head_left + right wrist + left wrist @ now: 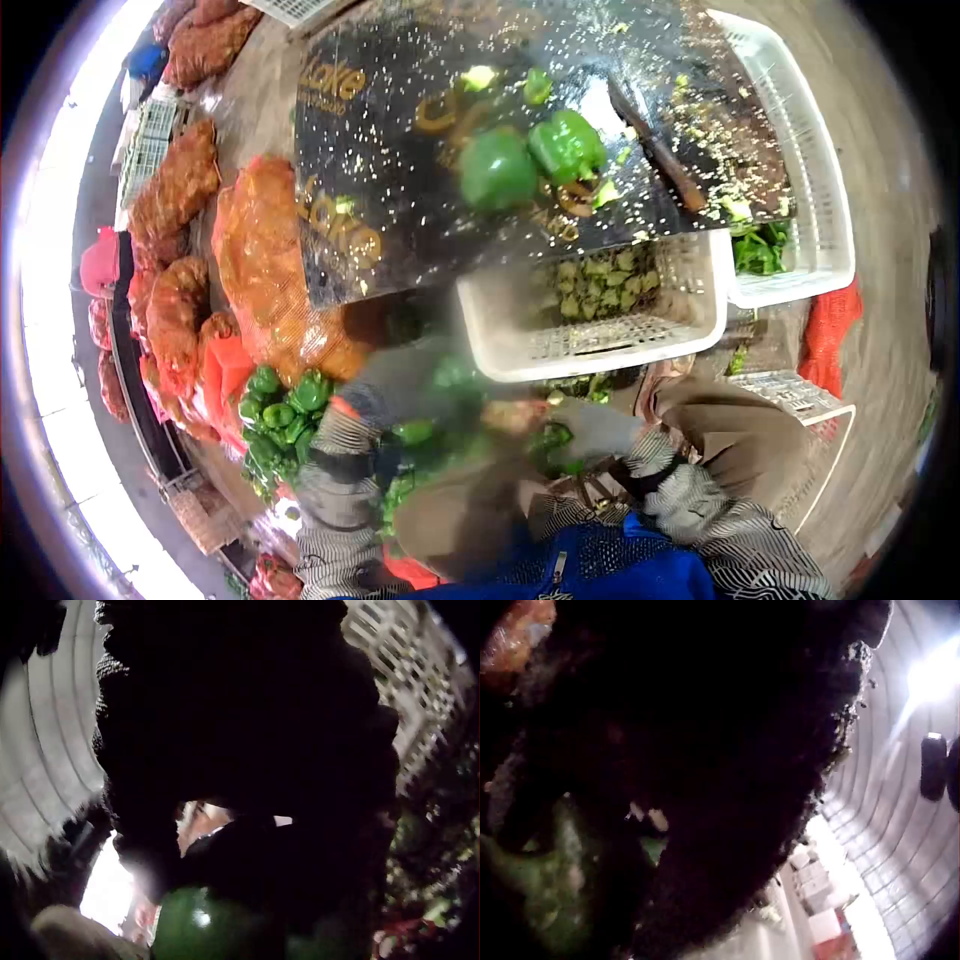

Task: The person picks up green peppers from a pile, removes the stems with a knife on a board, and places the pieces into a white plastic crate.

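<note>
Green peppers (567,147) sit on a seed-strewn tabletop (390,140) near sacks (262,240).

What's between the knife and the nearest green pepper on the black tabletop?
Small green scraps between knife and pepper, plus glare on the tabletop; head view shows it.

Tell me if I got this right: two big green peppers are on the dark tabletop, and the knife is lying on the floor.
Not quite: only the knife's place is wrong. The head view shows the knife on the dark tabletop too, near the two big green peppers.
</note>
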The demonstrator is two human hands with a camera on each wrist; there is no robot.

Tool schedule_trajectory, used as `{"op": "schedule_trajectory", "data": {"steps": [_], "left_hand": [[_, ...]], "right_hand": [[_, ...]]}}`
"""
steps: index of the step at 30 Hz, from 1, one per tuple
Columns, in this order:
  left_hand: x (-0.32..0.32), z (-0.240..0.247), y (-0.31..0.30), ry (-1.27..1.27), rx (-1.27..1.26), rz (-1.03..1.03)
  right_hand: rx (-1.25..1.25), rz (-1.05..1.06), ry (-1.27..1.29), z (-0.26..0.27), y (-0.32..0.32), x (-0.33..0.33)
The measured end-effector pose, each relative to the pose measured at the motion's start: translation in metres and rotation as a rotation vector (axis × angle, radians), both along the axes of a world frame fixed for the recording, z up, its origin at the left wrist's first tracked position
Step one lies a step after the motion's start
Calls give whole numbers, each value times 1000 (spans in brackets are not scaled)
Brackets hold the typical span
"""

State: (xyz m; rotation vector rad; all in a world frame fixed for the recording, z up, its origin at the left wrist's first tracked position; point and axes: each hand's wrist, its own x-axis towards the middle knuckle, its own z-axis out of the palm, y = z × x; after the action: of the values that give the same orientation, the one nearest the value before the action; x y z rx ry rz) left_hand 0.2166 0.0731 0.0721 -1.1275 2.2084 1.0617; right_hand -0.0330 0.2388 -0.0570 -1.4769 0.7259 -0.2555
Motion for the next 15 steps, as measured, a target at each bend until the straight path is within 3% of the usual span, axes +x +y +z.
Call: {"op": "schedule_trajectory", "data": {"steps": [1, 2, 3, 4, 5, 6, 7, 8, 9, 11, 13, 14, 15], "left_hand": [[-4, 13, -11, 140, -15, 218], [-10, 19, -24, 279, -15, 439], [-12, 13, -27, 300, -253, 338], [-12, 0, -33, 317, -488, 235], [-21, -21, -70, 459, -207, 759], [-36, -30, -80, 373, -428, 700], [-37, -59, -96, 345, -744, 431], [-33, -88, -104, 277, -776, 436], [-32, -119, -121, 300, -801, 408], [-50, -119, -124, 288, -886, 430], [-47, -118, -134, 186, -927, 322], [-55, -99, -104, 678, -653, 467], [-46, -90, -111, 430, -702, 494]], "right_hand": [[-54, -57, -90, 37, -26, -18], [161, -199, -59, 77, -45, -35], [388, -340, -27, 104, -64, -51], [310, -524, -161, 109, -77, -68], [227, -706, -293, 111, -92, -85], [9, -791, 115, 116, -116, -96], [-128, -982, 149, 107, -129, -103], [-314, -1022, 351, 98, -150, -113], [-299, -999, 601, 78, -173, -124], [-905, -998, 628, 47, -196, -130], [-489, -1089, 462, 84, -197, -109], [-532, -1131, 478, 84, -199, -105], [-578, -1174, 487, 82, -199, -103]]}}
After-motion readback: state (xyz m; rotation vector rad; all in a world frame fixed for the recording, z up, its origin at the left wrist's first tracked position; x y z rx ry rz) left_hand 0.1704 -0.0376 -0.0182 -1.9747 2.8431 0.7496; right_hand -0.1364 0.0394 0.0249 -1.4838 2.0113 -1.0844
